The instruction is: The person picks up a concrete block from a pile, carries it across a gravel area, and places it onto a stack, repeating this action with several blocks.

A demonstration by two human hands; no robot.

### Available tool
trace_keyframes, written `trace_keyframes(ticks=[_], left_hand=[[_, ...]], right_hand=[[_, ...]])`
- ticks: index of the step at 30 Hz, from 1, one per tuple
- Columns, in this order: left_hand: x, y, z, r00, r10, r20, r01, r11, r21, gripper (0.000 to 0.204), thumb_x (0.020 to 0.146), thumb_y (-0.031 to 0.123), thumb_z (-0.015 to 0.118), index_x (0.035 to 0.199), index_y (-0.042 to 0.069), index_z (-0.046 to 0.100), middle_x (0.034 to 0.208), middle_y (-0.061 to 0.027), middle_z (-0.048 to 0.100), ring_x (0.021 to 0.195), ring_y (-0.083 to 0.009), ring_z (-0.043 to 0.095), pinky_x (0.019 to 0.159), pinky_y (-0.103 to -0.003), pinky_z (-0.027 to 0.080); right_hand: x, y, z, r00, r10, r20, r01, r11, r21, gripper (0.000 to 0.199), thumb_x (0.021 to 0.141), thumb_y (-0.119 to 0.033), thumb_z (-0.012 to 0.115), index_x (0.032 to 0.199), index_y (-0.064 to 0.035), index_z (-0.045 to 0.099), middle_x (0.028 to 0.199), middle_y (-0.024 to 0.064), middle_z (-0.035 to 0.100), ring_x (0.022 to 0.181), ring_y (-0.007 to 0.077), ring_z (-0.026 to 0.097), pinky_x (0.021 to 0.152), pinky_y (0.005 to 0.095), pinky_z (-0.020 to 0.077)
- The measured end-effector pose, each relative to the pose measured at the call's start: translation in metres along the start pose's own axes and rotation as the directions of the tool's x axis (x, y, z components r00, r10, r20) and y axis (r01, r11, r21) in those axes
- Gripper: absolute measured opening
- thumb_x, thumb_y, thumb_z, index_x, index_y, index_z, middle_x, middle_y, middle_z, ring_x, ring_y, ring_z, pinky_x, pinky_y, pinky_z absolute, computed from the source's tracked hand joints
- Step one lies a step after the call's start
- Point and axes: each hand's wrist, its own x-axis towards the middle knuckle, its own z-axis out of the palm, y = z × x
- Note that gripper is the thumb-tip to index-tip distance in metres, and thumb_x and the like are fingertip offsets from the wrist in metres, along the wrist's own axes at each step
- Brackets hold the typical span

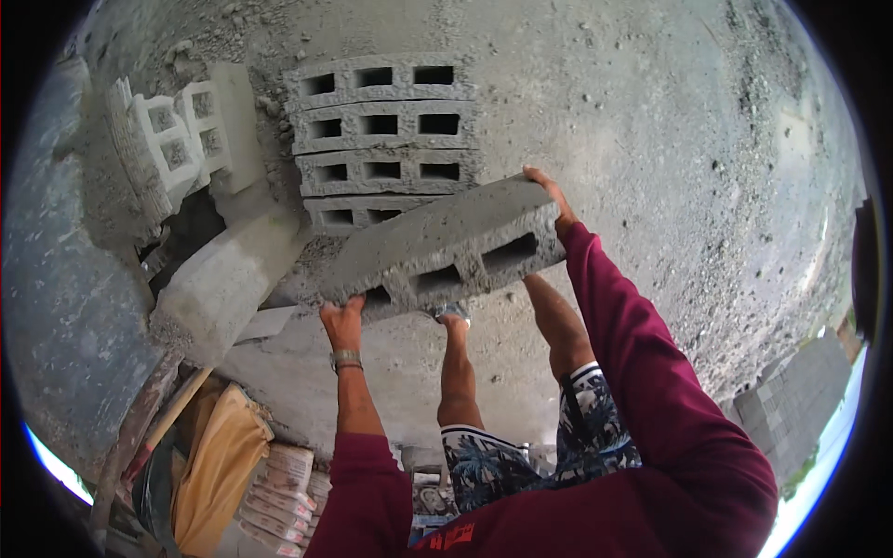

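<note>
A grey hollow concrete block [446,249] sits at the centre of the frame, tilted with its right end higher and its three cavities facing the camera. The left hand [342,321] grips its lower left end from below; the right hand [549,193] is closed over its upper right corner. Both hands carry it clear of the concrete floor [651,139]. Directly behind it, at upper centre, stands a stack of blocks [381,130]. More blocks [177,135] lean at upper left.
</note>
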Motion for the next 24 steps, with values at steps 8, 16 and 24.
trace_keyframes(ticks=[8,16,24], left_hand=[[-0.163,0.036,-0.025,0.99,0.037,0.135,-0.047,0.996,0.071,0.026,0.072,0.007,0.069,0.092,-0.008,0.063,0.089,-0.0093,0.069,0.076,-0.017,0.058,0.072,-0.036,0.048],[-0.283,0.054,-0.062,0.911,0.271,0.31,-0.293,0.956,0.026,0.026,0.071,0.014,0.072,0.07,-0.006,0.056,0.063,0.0002,0.056,0.059,-0.0105,0.044,0.052,-0.036,0.04],[-0.357,0.09,-0.133,0.78,0.363,0.51,-0.558,0.773,0.303,0.04,0.063,0.027,0.077,0.061,-0.007,0.055,0.056,-0.0119,0.056,0.053,-0.0171,0.051,0.052,-0.04,0.042]], right_hand=[[-0.172,-0.034,-0.112,1.0,0.01,0.001,-0.01,0.987,0.162,0.061,0.093,-0.057,0.049,0.112,-0.0001,0.062,0.109,0.0101,0.063,0.097,0.0177,0.058,0.089,0.0312,0.0444],[-0.456,-0.026,-0.167,0.885,-0.439,-0.151,0.426,0.898,-0.114,0.056,0.098,-0.049,0.042,0.112,0.0029,0.061,0.111,0.01,0.063,0.103,0.0184,0.057,0.094,0.0319,0.0422],[-0.697,0.067,-0.14,0.691,-0.424,-0.586,0.611,0.776,0.158,0.045,0.093,-0.045,0.049,0.098,-0.0031,0.063,0.092,0.0081,0.064,0.086,0.0184,0.06,0.082,0.0321,0.0453]])
